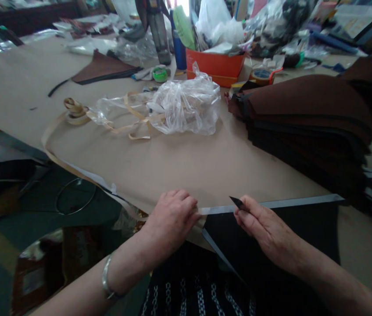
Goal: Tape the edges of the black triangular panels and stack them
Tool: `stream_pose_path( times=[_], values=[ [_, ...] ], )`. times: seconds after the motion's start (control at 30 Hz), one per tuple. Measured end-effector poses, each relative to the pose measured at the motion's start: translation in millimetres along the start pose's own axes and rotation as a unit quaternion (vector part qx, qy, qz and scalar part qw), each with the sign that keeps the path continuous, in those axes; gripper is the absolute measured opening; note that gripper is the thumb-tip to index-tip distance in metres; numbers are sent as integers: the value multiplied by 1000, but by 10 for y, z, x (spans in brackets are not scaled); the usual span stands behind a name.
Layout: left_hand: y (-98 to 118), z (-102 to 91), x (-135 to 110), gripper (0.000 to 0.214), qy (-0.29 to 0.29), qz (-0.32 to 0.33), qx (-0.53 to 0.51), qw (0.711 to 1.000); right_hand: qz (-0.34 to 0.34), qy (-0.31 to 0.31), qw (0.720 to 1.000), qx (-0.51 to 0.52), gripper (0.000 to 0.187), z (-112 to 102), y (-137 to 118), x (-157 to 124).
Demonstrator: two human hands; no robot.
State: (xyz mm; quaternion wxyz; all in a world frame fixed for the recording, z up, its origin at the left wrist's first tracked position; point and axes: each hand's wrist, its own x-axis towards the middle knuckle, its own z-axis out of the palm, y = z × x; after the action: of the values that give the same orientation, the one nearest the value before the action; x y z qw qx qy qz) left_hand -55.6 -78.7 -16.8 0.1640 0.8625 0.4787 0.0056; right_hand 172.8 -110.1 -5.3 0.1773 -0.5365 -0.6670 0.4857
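My left hand (pixel 171 221) is closed at the table's front edge, its fingers pinching a narrow tape where it meets the corner of a black fabric panel (pixel 317 232). A pale grey strip (pixel 299 201) lines the panel's top edge and another runs down its slanted left edge. My right hand (pixel 265 228) rests over the panel, gripping a small dark pointed blade (pixel 236 202), its tip directed up and left. From a small coil (pixel 76 109) on the table, beige tape (pixel 54 153) loops along the left edge towards my left hand.
Brown and black panels (pixel 307 101) are piled at the right. A knotted clear plastic bag (pixel 189 105) lies mid-table, before an orange box (pixel 215 66) and a bottle (pixel 159 35). A brown piece (pixel 103 68) sits further back. Below the left edge stands a cardboard box (pixel 37 281).
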Motion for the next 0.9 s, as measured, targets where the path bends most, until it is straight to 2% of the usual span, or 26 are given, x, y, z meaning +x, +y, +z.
stream_pose_path(
  times=[0.13,0.2,0.3,0.4,0.47,0.57,0.73,0.9],
  values=[
    [72,-12,59,18,-8,-22,59,998,-36,52,997,48,25,85,-40,57],
    [86,-34,71,17,-11,-21,72,997,-46,39,997,48,24,157,-68,104],
    [98,-51,83,15,-21,-24,80,996,-10,1,998,60,17,269,-66,174],
    [105,-58,92,14,-19,-18,87,996,37,43,997,54,49,361,-8,237],
    [113,-64,97,14,-16,-12,92,996,43,60,997,30,53,399,25,261],
    [124,-77,107,16,-20,-8,91,996,28,49,998,-11,41,431,37,267],
    [91,-89,140,17,-28,-11,90,996,16,41,995,-94,38,478,1,273],
    [85,-36,142,16,-40,0,79,996,6,49,968,-248,29,548,-93,259]
  ],
)
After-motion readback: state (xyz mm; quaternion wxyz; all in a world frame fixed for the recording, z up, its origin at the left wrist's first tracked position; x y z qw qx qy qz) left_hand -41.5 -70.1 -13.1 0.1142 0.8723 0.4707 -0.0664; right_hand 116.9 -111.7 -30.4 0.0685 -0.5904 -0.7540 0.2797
